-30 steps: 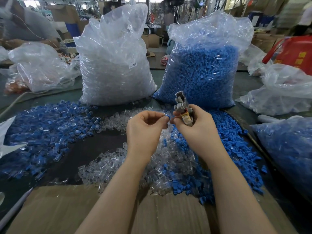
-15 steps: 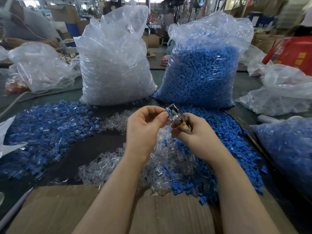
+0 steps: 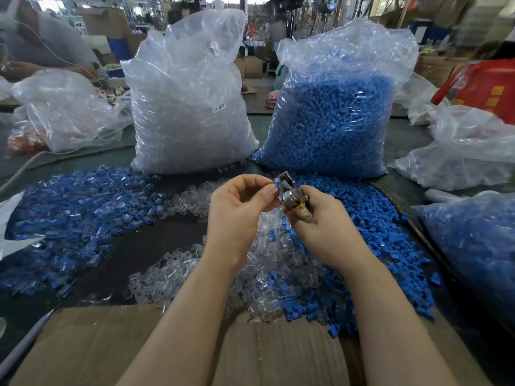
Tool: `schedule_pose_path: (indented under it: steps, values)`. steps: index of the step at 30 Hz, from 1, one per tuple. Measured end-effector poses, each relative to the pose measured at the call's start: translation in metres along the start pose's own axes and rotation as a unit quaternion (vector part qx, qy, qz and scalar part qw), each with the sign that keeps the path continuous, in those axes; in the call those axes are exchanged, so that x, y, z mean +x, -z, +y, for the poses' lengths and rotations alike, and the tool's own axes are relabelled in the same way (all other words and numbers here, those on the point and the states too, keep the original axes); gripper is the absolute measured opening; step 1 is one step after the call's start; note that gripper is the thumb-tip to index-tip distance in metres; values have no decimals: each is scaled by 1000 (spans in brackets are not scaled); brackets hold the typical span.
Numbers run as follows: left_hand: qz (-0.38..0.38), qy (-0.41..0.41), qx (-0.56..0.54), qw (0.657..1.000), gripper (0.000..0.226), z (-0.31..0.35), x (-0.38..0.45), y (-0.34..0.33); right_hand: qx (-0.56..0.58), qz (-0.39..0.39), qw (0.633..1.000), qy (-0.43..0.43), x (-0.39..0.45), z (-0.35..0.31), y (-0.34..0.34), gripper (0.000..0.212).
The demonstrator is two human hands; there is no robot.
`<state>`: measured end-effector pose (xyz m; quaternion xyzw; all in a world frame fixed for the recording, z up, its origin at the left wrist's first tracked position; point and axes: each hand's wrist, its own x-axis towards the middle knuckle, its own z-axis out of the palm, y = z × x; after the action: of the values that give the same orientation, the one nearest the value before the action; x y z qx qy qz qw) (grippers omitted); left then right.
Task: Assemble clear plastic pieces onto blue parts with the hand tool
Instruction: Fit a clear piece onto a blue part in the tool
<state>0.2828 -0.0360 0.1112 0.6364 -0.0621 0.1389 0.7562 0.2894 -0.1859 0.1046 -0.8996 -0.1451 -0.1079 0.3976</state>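
Observation:
My right hand (image 3: 320, 221) grips a small metal hand tool (image 3: 288, 192) with a wrapped handle, its head tilted up and to the left. My left hand (image 3: 239, 207) pinches a small blue part (image 3: 276, 183) against the tool's head; the part is mostly hidden by my fingertips. Below my hands lies a heap of loose clear plastic pieces (image 3: 278, 271) mixed with blue parts. More loose blue parts (image 3: 370, 218) are spread to the right. A pile of blue parts fitted with clear pieces (image 3: 72, 218) lies to the left.
Two tall plastic bags stand behind my hands: one of clear pieces (image 3: 189, 107), one of blue parts (image 3: 334, 115). Another bag of blue parts (image 3: 473, 252) sits at the right edge. Flat cardboard (image 3: 111, 346) covers the near table edge. Crumpled bags lie at both sides.
The tool's head has tipped down and left, from upright to meeting my left fingertips. My left hand has lifted slightly and closed in on the tool with the blue part.

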Motion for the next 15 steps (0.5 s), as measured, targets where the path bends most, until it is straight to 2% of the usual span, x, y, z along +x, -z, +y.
schedule_pose_path:
  steps: [7, 10, 13, 15]
  values:
    - [8, 27, 9, 1000, 8, -1, 5, 12, -24, -3, 1000, -17, 2, 0, -2, 11]
    - [81, 47, 74, 993, 10, -2, 15, 40, -69, 18, 994, -78, 4, 8, 1, 18]
    - [220, 58, 204, 952, 12, -8, 24, 88, -158, 46, 973, -161, 4, 19, 6, 20]
    - [291, 52, 328, 897, 8, -10, 22, 116, -211, 59, 954, -205, 4, 24, 8, 21]
